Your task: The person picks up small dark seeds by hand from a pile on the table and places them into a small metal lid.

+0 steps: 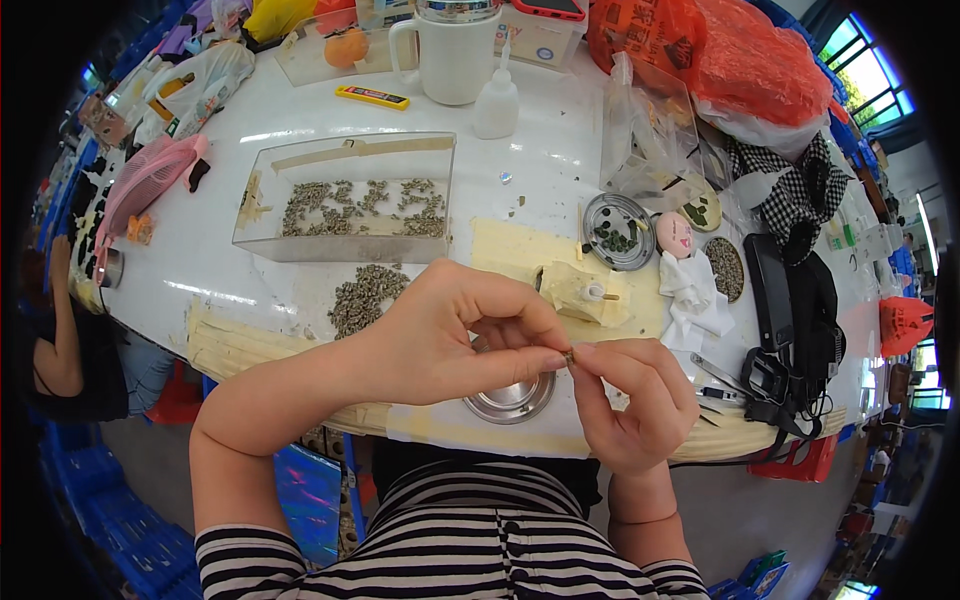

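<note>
Two bare hands meet over the near edge of the white round table (300,110), and between them sits one tiny dark greenish-brown piece (569,354), too small to make out beyond its colour. The left hand (455,335) is curled, its thumb and forefinger closed on the piece from the left; the right hand (630,400) pinches the same piece from the right with thumb and forefinger, the other fingers folded loosely. The piece lies exactly where the two sets of fingertips touch, just above one shallow round metal dish (512,400), most of which is hidden under the hands. Beyond the left hand lies one loose heap of small grey-green pieces (365,293) on the table, too many and too fine to count, and behind it one clear rectangular plastic box (345,195) holds more of the same spread over its floor. One white lidded mug (452,55), one small white squeeze bottle (497,100) and one yellow utility knife (371,97) stand farther back. To the right are one round metal tin (618,231) with dark bits and one small pink-headed doll in white cloth (690,275). At the left rim one other person's arm (62,340) is cut off by the picture's edge.
</note>
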A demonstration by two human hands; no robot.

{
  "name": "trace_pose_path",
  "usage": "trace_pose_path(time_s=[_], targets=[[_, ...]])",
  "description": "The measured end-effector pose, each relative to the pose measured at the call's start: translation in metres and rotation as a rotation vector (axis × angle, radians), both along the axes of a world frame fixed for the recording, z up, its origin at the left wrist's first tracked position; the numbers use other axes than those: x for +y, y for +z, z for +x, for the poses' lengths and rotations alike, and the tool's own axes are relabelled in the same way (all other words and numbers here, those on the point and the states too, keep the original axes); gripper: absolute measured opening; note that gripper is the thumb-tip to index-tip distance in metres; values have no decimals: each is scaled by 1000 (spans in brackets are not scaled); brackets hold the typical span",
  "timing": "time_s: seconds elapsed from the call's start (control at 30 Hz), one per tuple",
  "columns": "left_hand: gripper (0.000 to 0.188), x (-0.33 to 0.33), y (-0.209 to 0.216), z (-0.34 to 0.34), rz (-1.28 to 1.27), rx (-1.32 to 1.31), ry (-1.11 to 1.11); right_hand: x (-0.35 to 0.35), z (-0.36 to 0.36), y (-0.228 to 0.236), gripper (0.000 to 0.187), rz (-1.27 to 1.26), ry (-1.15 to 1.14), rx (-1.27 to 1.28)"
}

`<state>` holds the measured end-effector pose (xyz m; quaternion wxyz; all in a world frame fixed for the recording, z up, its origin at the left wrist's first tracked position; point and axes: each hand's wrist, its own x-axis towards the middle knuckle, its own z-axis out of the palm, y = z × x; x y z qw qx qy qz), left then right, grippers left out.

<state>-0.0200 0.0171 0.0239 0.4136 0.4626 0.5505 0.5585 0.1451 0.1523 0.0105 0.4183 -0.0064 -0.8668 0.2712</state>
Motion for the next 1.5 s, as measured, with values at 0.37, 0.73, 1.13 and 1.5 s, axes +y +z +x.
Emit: trace_pose_path(time_s=[0.37,0.73,1.13,1.5], targets=[[15,-1,-1,2,-2,-17,19,-1,0,-2,28,55,-21,4],[14,0,-6,2,-11,-90,6,-2,1,-3,29,47,-24,-11],[18,-1,-7,2,47,-77,26,-5,1,-2,31,46,-34,-29],[17,-1,3,5,-118,-276,-6,-2,-1,-5,33,17,-63,36]])
